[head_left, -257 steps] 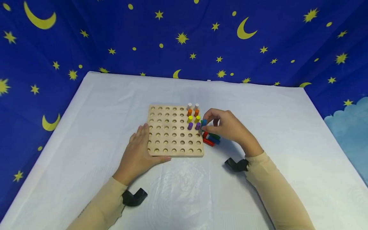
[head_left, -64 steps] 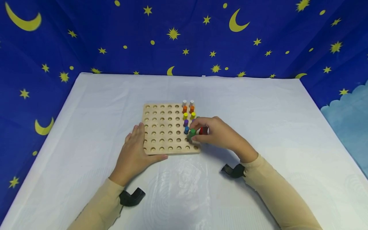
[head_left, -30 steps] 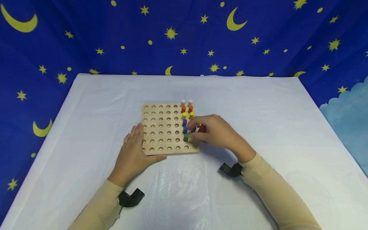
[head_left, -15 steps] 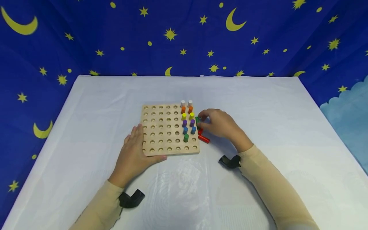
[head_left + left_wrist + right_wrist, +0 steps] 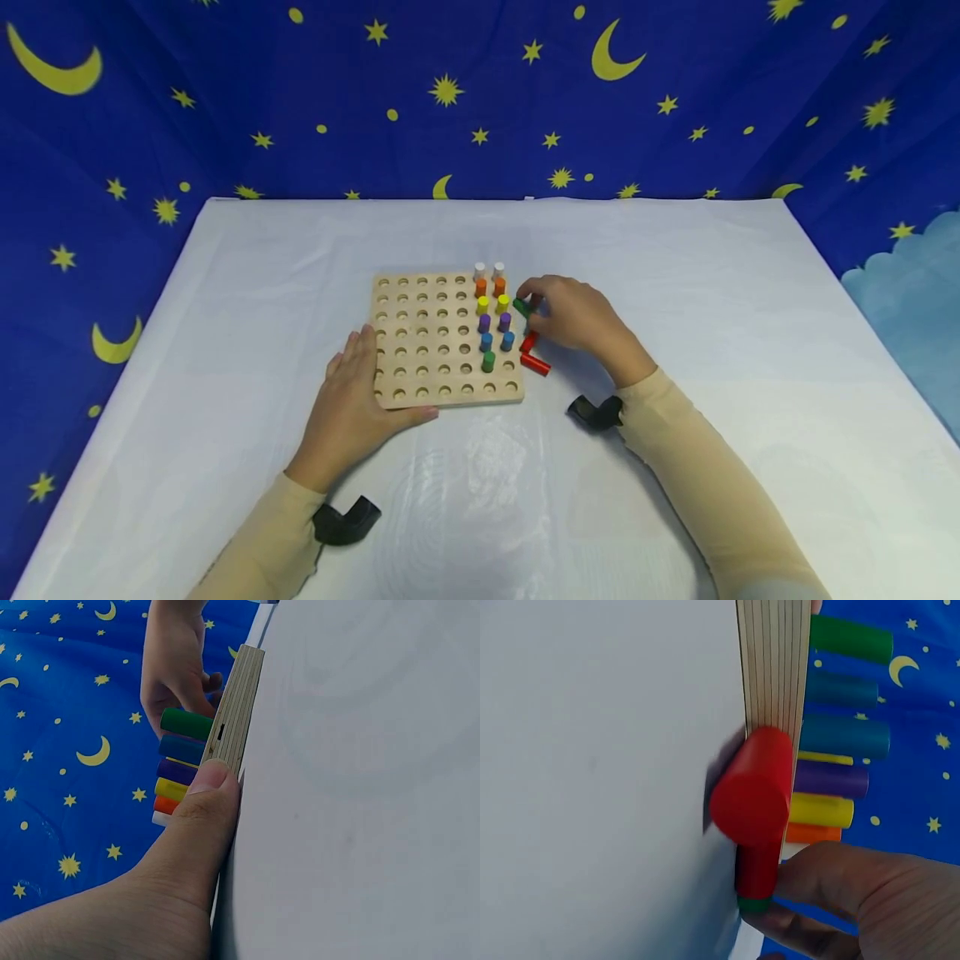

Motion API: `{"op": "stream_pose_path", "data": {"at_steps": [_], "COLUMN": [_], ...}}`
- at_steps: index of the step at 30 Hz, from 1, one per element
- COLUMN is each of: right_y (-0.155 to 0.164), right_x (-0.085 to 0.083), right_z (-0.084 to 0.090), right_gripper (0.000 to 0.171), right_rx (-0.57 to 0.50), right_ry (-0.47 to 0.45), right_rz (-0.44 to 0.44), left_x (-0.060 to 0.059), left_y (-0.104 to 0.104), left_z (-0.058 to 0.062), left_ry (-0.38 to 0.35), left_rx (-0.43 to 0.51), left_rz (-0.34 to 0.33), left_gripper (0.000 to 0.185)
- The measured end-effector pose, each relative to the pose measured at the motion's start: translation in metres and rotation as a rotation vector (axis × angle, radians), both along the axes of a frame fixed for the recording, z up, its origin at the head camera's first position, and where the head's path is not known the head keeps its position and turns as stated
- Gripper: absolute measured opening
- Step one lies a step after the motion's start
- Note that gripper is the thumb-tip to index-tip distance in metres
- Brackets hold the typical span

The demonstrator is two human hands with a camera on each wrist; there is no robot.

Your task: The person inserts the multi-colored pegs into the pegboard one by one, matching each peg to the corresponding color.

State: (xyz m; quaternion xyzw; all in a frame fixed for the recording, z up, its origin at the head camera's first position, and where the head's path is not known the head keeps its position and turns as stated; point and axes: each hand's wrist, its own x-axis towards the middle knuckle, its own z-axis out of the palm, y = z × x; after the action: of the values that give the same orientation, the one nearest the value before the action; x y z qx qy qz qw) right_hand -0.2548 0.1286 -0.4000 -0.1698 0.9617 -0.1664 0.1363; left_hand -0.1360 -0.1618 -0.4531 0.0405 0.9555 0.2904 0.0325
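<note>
A square wooden pegboard [image 5: 423, 350] lies on the table, its two right columns partly filled with upright pegs. White, orange, yellow, purple and blue pegs [image 5: 507, 340] stand in pairs from the far edge, followed by a single standing green peg [image 5: 488, 362]. My left hand [image 5: 347, 408] rests against the board's left side with straight fingers, thumb along the front edge. Beside the right edge, my right hand [image 5: 577, 315] pinches a loose green peg [image 5: 522, 307] between thumb and forefinger; the fingers partly hide it. Two red pegs [image 5: 535, 364] lie just below that hand.
The table has a white cover [image 5: 300, 250]. Behind it hangs a blue cloth [image 5: 510, 92] with yellow moons and stars. Each wrist carries a black mount [image 5: 347, 521] under a beige sleeve [image 5: 258, 542].
Since the earliest frame, two blue pegs and one green peg have gone into the board. In the last half second, the right hand has shifted slightly away and the loose green peg has turned.
</note>
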Motion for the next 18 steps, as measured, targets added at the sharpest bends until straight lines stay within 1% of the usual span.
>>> {"op": "stream_pose_path", "data": {"at_steps": [6, 12, 16, 18], "right_y": [0.004, 0.007, 0.009, 0.012], "right_x": [-0.003, -0.005, -0.005, -0.003], "right_z": [-0.003, -0.003, -0.004, -0.003], "right_gripper": [0.031, 0.029, 0.034, 0.038], "right_rx": [0.034, 0.039, 0.041, 0.024], "right_ry": [0.035, 0.032, 0.014, 0.013], "right_rz": [0.04, 0.037, 0.04, 0.049], "left_x": [0.0, 0.0, 0.0, 0.0], "left_y": [0.0, 0.0, 0.0, 0.0], "left_z": [0.0, 0.0, 0.0, 0.0], "left_ry": [0.008, 0.006, 0.002, 0.003], "left_rx": [-0.004, -0.003, -0.004, -0.006], "left_rz": [-0.003, -0.002, -0.002, -0.004], "left_gripper": [0.144, 0.144, 0.144, 0.144]}}
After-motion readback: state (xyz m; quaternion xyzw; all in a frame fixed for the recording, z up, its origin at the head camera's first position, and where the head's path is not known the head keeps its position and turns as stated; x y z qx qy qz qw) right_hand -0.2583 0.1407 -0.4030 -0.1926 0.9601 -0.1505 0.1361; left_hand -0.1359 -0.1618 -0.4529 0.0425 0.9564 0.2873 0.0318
